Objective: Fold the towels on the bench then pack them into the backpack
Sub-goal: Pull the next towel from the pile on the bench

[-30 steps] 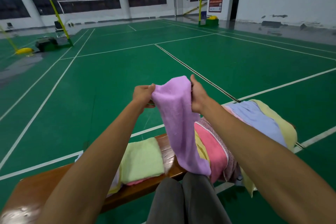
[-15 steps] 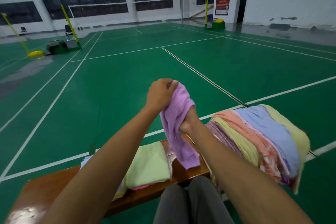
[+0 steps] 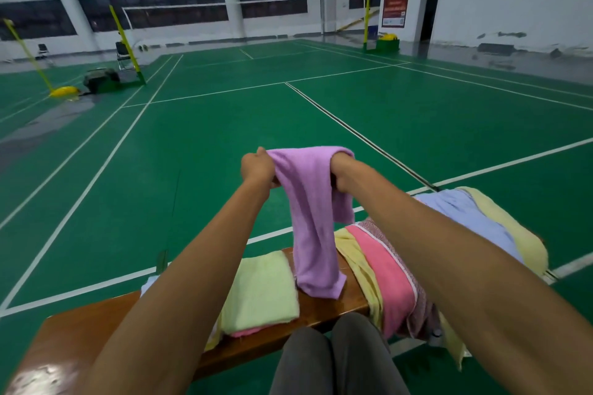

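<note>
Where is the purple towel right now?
In the head view the purple towel hangs centre frame, held up between the left hand and right hand, its lower end resting on the bench beside the folded green towel.

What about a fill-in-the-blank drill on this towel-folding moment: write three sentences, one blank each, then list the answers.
1. Both the left hand and the right hand hold a towel of the colour ____.
2. That towel's lower end rests on the wooden ____.
3. The top towel of the folded stack, under the left forearm, is light ____.

Missing words: purple; bench; green
</note>
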